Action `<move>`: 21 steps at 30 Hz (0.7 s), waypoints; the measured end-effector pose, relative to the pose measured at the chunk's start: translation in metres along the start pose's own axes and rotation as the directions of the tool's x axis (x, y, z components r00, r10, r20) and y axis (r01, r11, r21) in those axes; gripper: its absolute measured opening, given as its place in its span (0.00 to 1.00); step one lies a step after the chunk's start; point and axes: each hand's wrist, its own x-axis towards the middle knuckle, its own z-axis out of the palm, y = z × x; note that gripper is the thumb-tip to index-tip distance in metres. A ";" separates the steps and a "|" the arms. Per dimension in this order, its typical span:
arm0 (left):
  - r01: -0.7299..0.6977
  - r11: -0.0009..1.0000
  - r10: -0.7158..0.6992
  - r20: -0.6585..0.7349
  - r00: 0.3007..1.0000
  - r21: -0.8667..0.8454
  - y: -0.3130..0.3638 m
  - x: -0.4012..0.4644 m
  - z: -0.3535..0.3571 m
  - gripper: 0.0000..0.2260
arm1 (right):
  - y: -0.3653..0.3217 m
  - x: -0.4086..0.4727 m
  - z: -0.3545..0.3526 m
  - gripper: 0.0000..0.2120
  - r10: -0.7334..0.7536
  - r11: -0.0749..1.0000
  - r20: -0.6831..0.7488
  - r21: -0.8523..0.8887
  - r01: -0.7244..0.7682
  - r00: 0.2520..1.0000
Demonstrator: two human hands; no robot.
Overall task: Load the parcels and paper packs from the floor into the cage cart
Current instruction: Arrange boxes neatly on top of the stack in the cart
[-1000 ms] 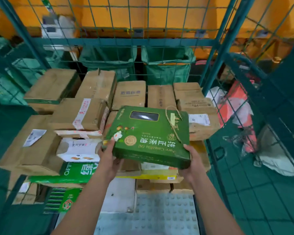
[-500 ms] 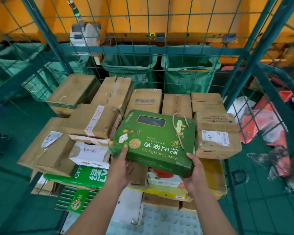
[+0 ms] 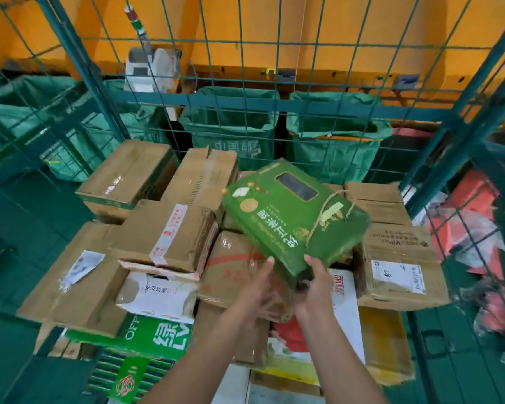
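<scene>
A green gift box (image 3: 292,217) with a dark window and a twine handle sits tilted above the stacked parcels inside the cage cart (image 3: 461,135), its near corner lowest. The right hand (image 3: 315,284) grips that near corner, thumb on the top face and fingers curled under it. The left hand (image 3: 255,287) is beside it, fingers fairly straight and reaching toward the box's lower left edge; whether they press it cannot be told. Both forearms stretch forward from the bottom of the view. Below lie brown cartons (image 3: 169,234) and a labelled carton (image 3: 397,269) to the right.
</scene>
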 end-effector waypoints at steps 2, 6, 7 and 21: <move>-0.026 1.000 0.027 -0.041 0.999 0.015 0.008 0.008 -0.020 0.39 | 0.021 0.008 0.025 0.38 0.051 0.992 0.039 -0.119 -0.046 0.998; -0.089 0.996 0.086 -0.206 0.975 -0.007 0.012 0.020 -0.062 0.42 | 0.052 0.011 0.051 0.42 0.276 0.627 0.185 -0.779 -0.031 0.943; -0.084 0.996 0.077 -0.250 0.965 -0.019 0.013 0.022 -0.070 0.39 | 0.056 0.015 0.051 0.36 0.292 0.528 0.193 -0.849 0.010 0.937; -0.080 0.986 0.123 -0.310 0.943 0.150 0.050 0.084 -0.087 0.34 | 0.010 0.093 0.046 0.29 -0.105 0.627 0.113 -0.763 0.154 0.988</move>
